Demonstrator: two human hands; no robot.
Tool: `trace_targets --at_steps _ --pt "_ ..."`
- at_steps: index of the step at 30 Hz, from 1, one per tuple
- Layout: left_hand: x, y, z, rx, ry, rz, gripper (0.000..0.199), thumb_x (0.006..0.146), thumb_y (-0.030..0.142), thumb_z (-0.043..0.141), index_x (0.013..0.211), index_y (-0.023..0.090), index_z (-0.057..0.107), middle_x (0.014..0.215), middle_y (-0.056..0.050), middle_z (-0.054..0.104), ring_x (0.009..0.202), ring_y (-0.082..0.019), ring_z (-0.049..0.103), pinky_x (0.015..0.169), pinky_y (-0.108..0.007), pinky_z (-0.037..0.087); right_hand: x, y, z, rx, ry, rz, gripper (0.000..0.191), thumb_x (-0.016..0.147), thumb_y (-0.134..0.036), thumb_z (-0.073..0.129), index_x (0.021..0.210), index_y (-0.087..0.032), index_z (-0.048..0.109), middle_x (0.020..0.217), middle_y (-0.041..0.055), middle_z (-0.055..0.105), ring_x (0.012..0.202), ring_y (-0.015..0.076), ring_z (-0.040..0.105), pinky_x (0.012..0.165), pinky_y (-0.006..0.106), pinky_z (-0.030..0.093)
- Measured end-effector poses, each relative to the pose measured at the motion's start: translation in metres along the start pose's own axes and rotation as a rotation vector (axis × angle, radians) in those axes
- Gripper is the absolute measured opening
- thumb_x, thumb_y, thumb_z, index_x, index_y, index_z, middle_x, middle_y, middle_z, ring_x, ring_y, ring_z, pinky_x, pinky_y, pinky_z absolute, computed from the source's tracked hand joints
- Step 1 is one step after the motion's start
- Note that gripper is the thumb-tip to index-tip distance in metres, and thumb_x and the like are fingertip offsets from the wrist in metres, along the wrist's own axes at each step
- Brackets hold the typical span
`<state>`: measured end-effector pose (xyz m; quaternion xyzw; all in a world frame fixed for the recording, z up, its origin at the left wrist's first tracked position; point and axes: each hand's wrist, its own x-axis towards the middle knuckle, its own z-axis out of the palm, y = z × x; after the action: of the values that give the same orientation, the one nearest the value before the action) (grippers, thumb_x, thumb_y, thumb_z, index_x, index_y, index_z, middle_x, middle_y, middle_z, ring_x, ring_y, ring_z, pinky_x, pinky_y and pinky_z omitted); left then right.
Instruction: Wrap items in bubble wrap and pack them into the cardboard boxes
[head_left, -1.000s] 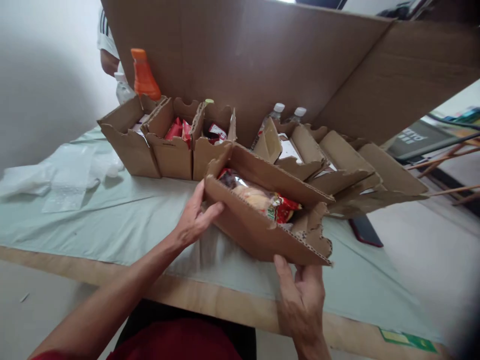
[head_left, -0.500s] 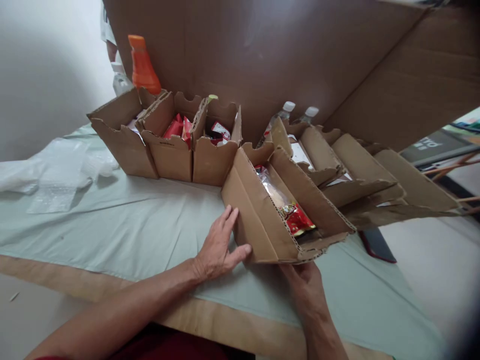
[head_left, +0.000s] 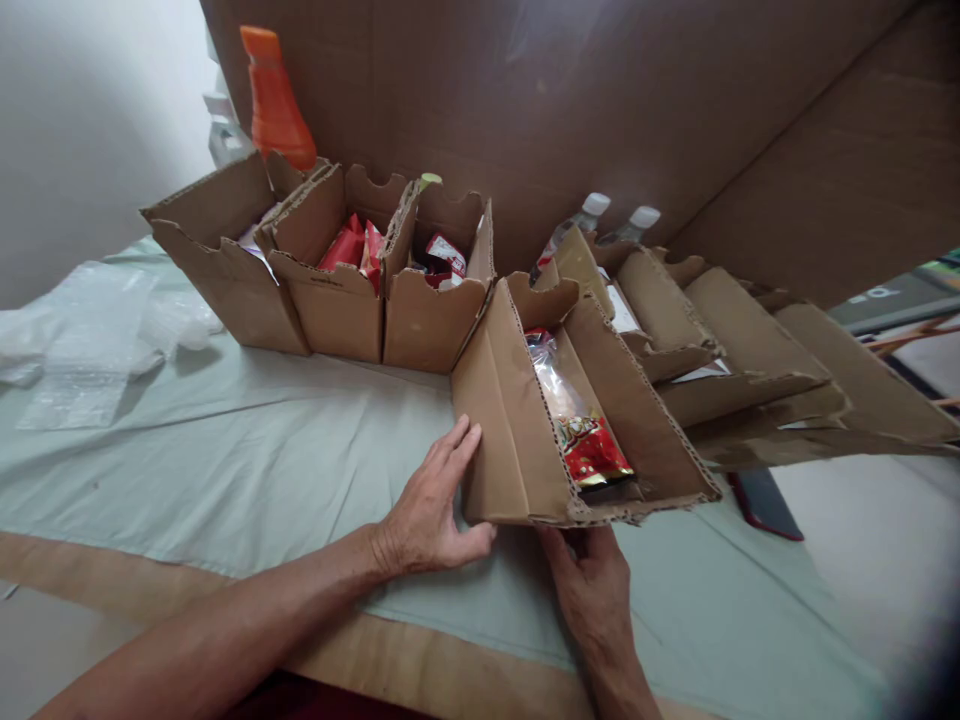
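Observation:
Nearest to me, a narrow open-topped cardboard box (head_left: pixel 501 440) stands turned at an angle, holding a red snack packet (head_left: pixel 592 448) and clear plastic wrapping. My left hand (head_left: pixel 431 510) is open, its fingers stretched along the left side of this box and its thumb near the lower front corner. Below the box's front edge, my right hand (head_left: pixel 596 580) grips the front with bent fingers, their tips partly hidden by the cardboard.
More cardboard boxes stand left, one with red packets (head_left: pixel 346 243), and right. Behind them are an orange bottle (head_left: pixel 277 110), white-capped bottles (head_left: pixel 574 228) and a tall cardboard panel (head_left: pixel 465 100). Bubble wrap (head_left: pixel 90 335) lies left on the green cloth (head_left: pixel 300 450); a dark flat object (head_left: pixel 766 503) lies right.
The view has shifted slightly. The front box looks turned a little to face me more squarely, and my right hand has slid slightly left along its front edge. My left hand stays beside it.

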<state>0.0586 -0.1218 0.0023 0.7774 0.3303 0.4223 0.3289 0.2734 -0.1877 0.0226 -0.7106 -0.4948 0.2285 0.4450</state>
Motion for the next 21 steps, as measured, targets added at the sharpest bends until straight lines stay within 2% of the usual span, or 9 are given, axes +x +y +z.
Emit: trace_targets --at_steps 5,8,10,12,14,15,18,21 --pt "0.004 0.000 -0.005 -0.028 0.050 -0.033 0.097 0.080 0.025 0.069 0.166 0.030 0.023 0.170 -0.015 0.032 0.156 -0.036 0.035 0.125 -0.059 0.035 0.013 -0.011 0.000 -0.072 -0.065 -0.071 0.034 0.084 -0.053 0.069 0.098 -0.021 0.068 0.082 0.0067 0.078 0.068 0.0228 0.074 0.061 0.032 0.059" --pt "0.009 -0.003 -0.007 -0.008 0.141 -0.051 0.077 0.085 0.024 0.066 0.158 0.027 0.041 0.159 -0.015 0.049 0.147 -0.032 0.049 0.121 -0.051 0.043 0.030 -0.015 0.003 -0.127 -0.070 -0.113 0.033 0.085 -0.052 0.068 0.095 -0.021 0.068 0.077 0.0049 0.076 0.064 0.0213 0.071 0.058 0.030 0.056" --pt "0.015 -0.007 -0.011 0.033 0.212 -0.112 0.058 0.088 0.026 0.065 0.145 0.023 0.058 0.141 -0.014 0.063 0.131 -0.029 0.062 0.111 -0.045 0.051 0.044 -0.016 0.008 -0.155 -0.057 -0.157 0.032 0.088 -0.052 0.065 0.091 -0.021 0.069 0.074 0.0044 0.075 0.062 0.0205 0.069 0.059 0.030 0.055" --pt "0.022 -0.012 -0.018 0.052 0.269 -0.238 0.042 0.089 0.029 0.065 0.129 0.020 0.068 0.113 -0.011 0.072 0.101 -0.024 0.071 0.094 -0.039 0.057 0.054 -0.016 0.013 -0.175 -0.039 -0.203 0.032 0.091 -0.051 0.060 0.087 -0.021 0.070 0.072 0.0042 0.074 0.061 0.0198 0.068 0.061 0.030 0.054" --pt "0.028 -0.016 -0.024 0.001 0.300 -0.380 0.037 0.089 0.033 0.065 0.123 0.018 0.070 0.087 -0.004 0.070 0.074 -0.018 0.066 0.075 -0.034 0.057 0.058 -0.014 0.019 -0.176 -0.039 -0.238 0.033 0.093 -0.049 0.057 0.084 -0.021 0.071 0.069 0.0036 0.073 0.059 0.0189 0.066 0.060 0.030 0.053" --pt "0.029 -0.017 -0.026 -0.048 0.305 -0.425 0.038 0.089 0.033 0.065 0.124 0.017 0.068 0.081 -0.002 0.068 0.068 -0.016 0.064 0.071 -0.032 0.055 0.057 -0.013 0.021 -0.171 -0.053 -0.250 0.033 0.094 -0.048 0.057 0.082 -0.021 0.071 0.067 0.0033 0.072 0.058 0.0185 0.066 0.059 0.030 0.053" --pt "0.030 -0.017 -0.026 -0.184 0.303 -0.415 0.049 0.090 0.031 0.064 0.137 0.017 0.059 0.082 -0.001 0.070 0.073 -0.016 0.066 0.076 -0.032 0.055 0.043 -0.012 0.028 -0.153 -0.110 -0.295 0.027 0.094 -0.041 0.058 0.081 -0.022 0.072 0.072 0.0036 0.074 0.064 0.0189 0.069 0.066 0.030 0.057" --pt "0.025 -0.015 -0.019 -0.276 0.249 -0.360 0.067 0.089 0.027 0.064 0.153 0.021 0.043 0.104 -0.007 0.074 0.097 -0.020 0.071 0.095 -0.038 0.056 0.033 -0.014 0.034 -0.138 -0.184 -0.386 0.019 0.094 -0.034 0.059 0.093 -0.023 0.075 0.089 0.0056 0.078 0.081 0.0212 0.074 0.081 0.034 0.061"
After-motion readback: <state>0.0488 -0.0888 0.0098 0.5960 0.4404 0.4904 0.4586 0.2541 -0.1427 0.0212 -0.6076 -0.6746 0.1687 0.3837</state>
